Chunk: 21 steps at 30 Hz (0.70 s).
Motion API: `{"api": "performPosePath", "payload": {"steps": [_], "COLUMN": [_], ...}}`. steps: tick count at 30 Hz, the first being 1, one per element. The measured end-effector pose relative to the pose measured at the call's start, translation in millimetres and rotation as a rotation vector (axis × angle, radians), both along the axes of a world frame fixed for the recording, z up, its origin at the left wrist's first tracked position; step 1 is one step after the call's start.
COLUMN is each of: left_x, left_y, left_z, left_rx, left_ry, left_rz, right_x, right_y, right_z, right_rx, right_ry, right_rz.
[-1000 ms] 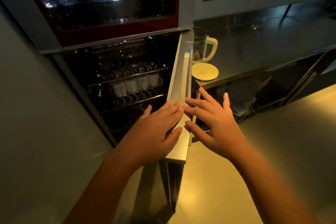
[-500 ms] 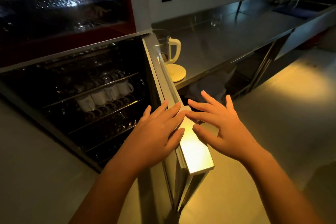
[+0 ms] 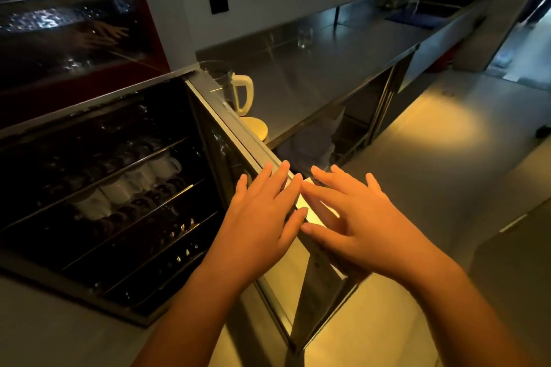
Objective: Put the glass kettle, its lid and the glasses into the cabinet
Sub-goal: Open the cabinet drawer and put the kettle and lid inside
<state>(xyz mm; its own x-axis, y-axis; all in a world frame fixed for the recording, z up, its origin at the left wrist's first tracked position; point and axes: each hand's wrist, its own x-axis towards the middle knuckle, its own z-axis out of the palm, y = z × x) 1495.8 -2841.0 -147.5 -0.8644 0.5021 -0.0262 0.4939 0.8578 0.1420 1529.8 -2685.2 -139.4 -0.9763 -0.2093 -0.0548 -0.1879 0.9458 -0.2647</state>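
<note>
Both hands, left hand [image 3: 262, 214] and right hand [image 3: 363, 217], lie flat with straight fingers on the open cabinet door [image 3: 226, 128], gripping nothing. One glass kettle [image 3: 243, 92] and one lid [image 3: 254, 128] sit on the counter [image 3: 328, 74] behind that door, with one glass [image 3: 304, 37] farther along.

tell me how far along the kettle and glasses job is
Done: the cabinet door stands open, its racks exposed. In hand: the left hand and right hand lie flat-fingered at the door's outer edge, holding nothing. Left: the glass kettle, its lid beside it and a glass farther back all sit on the counter, waiting to be carried in.
</note>
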Motion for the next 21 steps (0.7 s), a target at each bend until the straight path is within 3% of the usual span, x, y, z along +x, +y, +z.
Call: {"api": "performPosePath", "payload": {"steps": [21], "left_x": [-43], "left_y": [-39], "left_z": [-2], "left_rx": [0.019], "left_ry": [0.046], "left_rz": [0.011], "right_x": [-30], "right_y": [-30], "right_z": [8], "right_rx": [0.195], "right_ry": [-0.029], "right_rz": [-0.235]}}
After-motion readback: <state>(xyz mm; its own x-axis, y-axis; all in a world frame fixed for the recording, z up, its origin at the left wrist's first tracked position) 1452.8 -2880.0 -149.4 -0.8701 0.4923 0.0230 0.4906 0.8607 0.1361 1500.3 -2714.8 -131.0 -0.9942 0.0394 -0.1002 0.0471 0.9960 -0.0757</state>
